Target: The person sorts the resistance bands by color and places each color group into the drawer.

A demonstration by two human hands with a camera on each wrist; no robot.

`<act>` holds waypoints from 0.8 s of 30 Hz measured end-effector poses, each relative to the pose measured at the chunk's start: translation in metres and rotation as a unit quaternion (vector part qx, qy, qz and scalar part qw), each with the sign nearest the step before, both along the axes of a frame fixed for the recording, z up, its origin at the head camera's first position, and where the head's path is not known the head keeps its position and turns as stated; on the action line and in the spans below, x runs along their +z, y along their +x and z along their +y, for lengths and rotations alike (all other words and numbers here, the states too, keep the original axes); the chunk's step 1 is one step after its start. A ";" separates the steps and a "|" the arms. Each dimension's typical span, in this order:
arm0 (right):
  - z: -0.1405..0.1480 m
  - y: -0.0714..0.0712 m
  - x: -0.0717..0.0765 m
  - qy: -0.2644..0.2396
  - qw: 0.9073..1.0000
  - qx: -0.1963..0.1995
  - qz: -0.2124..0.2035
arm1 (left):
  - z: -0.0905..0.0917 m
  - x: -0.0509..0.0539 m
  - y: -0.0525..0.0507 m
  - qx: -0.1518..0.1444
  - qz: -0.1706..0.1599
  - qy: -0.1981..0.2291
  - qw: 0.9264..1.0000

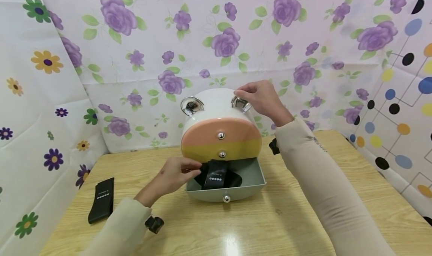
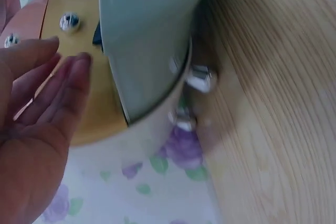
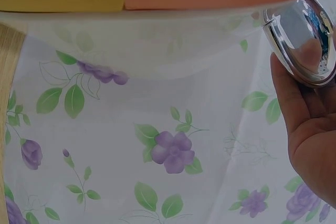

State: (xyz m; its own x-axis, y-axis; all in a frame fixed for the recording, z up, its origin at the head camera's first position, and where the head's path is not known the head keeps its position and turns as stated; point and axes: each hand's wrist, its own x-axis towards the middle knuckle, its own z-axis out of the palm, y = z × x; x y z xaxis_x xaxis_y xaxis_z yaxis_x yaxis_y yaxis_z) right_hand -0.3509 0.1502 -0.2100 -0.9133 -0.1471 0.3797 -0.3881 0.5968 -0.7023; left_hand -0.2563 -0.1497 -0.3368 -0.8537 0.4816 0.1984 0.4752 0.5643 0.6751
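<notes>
A rounded white drawer box (image 1: 216,106) has orange (image 1: 202,132) and yellow (image 1: 202,151) drawer fronts and two chrome ear-shaped rings on top. My right hand (image 1: 261,98) grips the right chrome ear (image 3: 307,45), fingers curled behind it in the right wrist view. The grey-green bottom drawer (image 1: 249,188) is pulled out. Inside lies a folded black strip (image 1: 216,175) with pale lettering and a row of white dots, over more black material. My left hand (image 1: 175,175) is at the drawer's left side, its fingers apart and holding nothing in the left wrist view (image 2: 42,103).
A second black strip (image 1: 102,199) with similar markings lies on the wooden table (image 1: 189,229) at the left. Flowered sheets (image 1: 148,53) hang behind and left, a dotted one (image 1: 398,109) at the right. Silver knobs (image 1: 226,198) stick out from the drawer fronts.
</notes>
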 end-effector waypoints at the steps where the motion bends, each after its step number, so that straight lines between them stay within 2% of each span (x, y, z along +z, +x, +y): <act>1: 0.000 0.000 0.000 -0.001 1.000 0.000 0.001 | 0.004 0.000 -0.001 -0.011 -0.013 -0.007 1.000; 5: 0.000 0.000 0.000 -0.002 1.000 0.001 0.001 | 0.022 -0.004 -0.004 -0.054 -0.049 -0.048 0.996; 8: -0.001 0.000 0.001 -0.003 1.000 -0.002 0.000 | 0.034 -0.006 -0.005 -0.076 -0.057 -0.078 0.992; 10: -0.002 0.000 0.000 -0.003 1.000 -0.001 -0.001 | 0.036 -0.006 -0.004 -0.082 -0.056 -0.088 0.991; 12: -0.003 0.000 0.000 -0.002 1.000 0.001 -0.002 | 0.034 -0.003 -0.002 -0.077 -0.058 -0.079 0.992; 15: -0.003 -0.001 0.000 0.002 1.000 0.005 0.000 | 0.020 0.006 0.000 -0.056 -0.054 -0.048 0.996; 18: -0.001 -0.001 0.000 0.006 1.000 0.008 0.004 | -0.005 0.016 0.001 -0.027 -0.045 -0.021 0.998; 24: 0.002 -0.001 0.000 0.009 1.000 0.004 0.002 | -0.061 0.025 0.004 0.050 -0.048 -0.017 0.997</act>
